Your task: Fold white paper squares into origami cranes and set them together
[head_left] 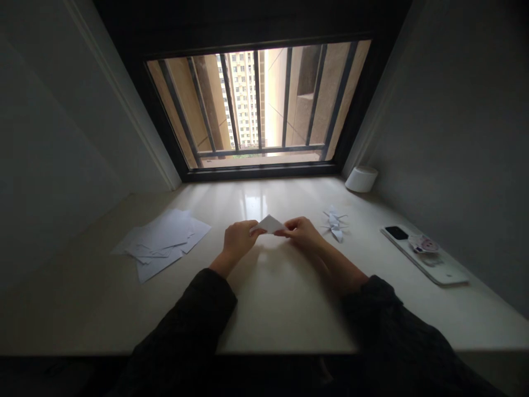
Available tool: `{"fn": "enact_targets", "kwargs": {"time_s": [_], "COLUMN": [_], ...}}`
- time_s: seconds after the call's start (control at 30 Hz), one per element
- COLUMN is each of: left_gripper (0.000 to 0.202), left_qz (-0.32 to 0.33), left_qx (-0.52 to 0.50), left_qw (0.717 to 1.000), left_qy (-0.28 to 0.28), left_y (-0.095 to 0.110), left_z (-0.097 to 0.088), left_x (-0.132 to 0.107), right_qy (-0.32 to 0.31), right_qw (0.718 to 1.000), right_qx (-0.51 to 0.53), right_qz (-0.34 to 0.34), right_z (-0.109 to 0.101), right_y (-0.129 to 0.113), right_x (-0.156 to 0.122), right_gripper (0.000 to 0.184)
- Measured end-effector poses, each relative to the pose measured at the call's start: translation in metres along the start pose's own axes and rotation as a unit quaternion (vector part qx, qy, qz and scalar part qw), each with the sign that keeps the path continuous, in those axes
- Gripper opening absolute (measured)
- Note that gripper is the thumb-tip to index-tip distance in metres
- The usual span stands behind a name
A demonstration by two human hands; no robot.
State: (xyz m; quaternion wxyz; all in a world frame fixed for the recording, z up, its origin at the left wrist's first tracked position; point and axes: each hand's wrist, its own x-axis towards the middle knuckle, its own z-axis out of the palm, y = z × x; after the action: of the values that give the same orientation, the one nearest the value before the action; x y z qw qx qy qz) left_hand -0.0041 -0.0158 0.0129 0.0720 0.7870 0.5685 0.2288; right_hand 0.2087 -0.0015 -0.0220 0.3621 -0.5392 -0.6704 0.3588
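Between my hands is a small piece of white paper [270,224], folded to a triangle with its point away from me. My left hand [239,238] pinches its left corner between thumb and fingers. The right corner is pinched the same way by my right hand [305,234]. Just right of my right hand lie small folded white paper figures [334,225], pointed like cranes; their exact number is hard to make out. A loose pile of white paper sheets [165,240] lies to the left of my left hand.
A phone [424,255] with a grip on its back lies at the right on the pale sill [285,309]. In the far right corner stands a white cylindrical object [361,180]. Ahead is a dark-framed window [260,175] with bars outside; walls close in both sides.
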Motion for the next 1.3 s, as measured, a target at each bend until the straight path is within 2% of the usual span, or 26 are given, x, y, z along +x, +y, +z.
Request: {"fn": "enact_targets", "kwargs": {"time_s": [0.07, 0.1, 0.17, 0.2, 0.23, 0.27, 0.3, 0.37, 0.4, 0.47, 0.67, 0.9, 1.07, 1.3], "left_gripper": [0.027, 0.032, 0.06, 0.072, 0.076, 0.073, 0.063, 0.042, 0.037, 0.033, 0.031, 0.033, 0.036, 0.037], "left_qz": [-0.006, -0.01, -0.033, -0.054, -0.077, -0.096, -0.106, -0.082, -0.083, -0.1, -0.162, -0.233, -0.244, -0.269], "left_qx": [-0.042, -0.077, -0.164, -0.209, -0.257, -0.308, -0.361, -0.456, -0.483, -0.508, -0.52, -0.579, -0.602, -0.621], "left_qw": [0.998, 0.993, 0.973, 0.959, 0.947, 0.935, 0.921, 0.886, 0.871, 0.856, 0.838, 0.778, 0.753, 0.729], "left_qy": [0.048, 0.086, 0.162, 0.182, 0.177, 0.15, 0.101, 0.0, -0.014, -0.002, 0.022, 0.075, 0.106, 0.105], "left_y": [0.0, 0.0, -0.002, -0.003, -0.003, -0.003, -0.002, 0.001, 0.004, 0.008, 0.012, 0.004, -0.003, 0.001], "left_z": [0.0, 0.001, 0.004, 0.006, 0.008, 0.011, 0.013, 0.019, 0.022, 0.027, 0.03, 0.019, 0.01, 0.008], "left_x": [0.001, 0.002, 0.005, 0.006, 0.008, 0.008, 0.008, 0.007, 0.006, 0.003, 0.002, 0.009, 0.012, 0.011], "right_qy": [0.022, 0.039, 0.077, 0.089, 0.09, 0.085, 0.077, 0.061, 0.055, 0.049, 0.029, 0.027, 0.027, 0.024], "right_qw": [1.0, 0.999, 0.995, 0.991, 0.985, 0.979, 0.973, 0.967, 0.966, 0.966, 0.97, 0.974, 0.973, 0.973], "right_qx": [0.0, 0.014, 0.065, 0.103, 0.145, 0.184, 0.214, 0.244, 0.25, 0.252, 0.239, 0.22, 0.223, 0.222], "right_qz": [-0.005, -0.009, -0.009, -0.001, 0.009, 0.023, 0.034, 0.039, 0.041, 0.043, 0.043, 0.055, 0.054, 0.056], "right_z": [0.002, 0.004, 0.009, 0.011, 0.014, 0.017, 0.02, 0.024, 0.025, 0.026, 0.025, 0.025, 0.026, 0.025], "right_y": [-0.002, -0.004, -0.009, -0.012, -0.014, -0.017, -0.018, -0.02, -0.021, -0.02, -0.019, -0.025, -0.026, -0.027], "right_x": [-0.001, -0.002, -0.003, -0.004, -0.006, -0.007, -0.008, -0.009, -0.01, -0.01, -0.011, -0.013, -0.015, -0.015], "right_gripper": [0.033, 0.032, 0.033, 0.034, 0.035, 0.036, 0.037, 0.037, 0.037, 0.037, 0.038, 0.036, 0.035, 0.035]}}
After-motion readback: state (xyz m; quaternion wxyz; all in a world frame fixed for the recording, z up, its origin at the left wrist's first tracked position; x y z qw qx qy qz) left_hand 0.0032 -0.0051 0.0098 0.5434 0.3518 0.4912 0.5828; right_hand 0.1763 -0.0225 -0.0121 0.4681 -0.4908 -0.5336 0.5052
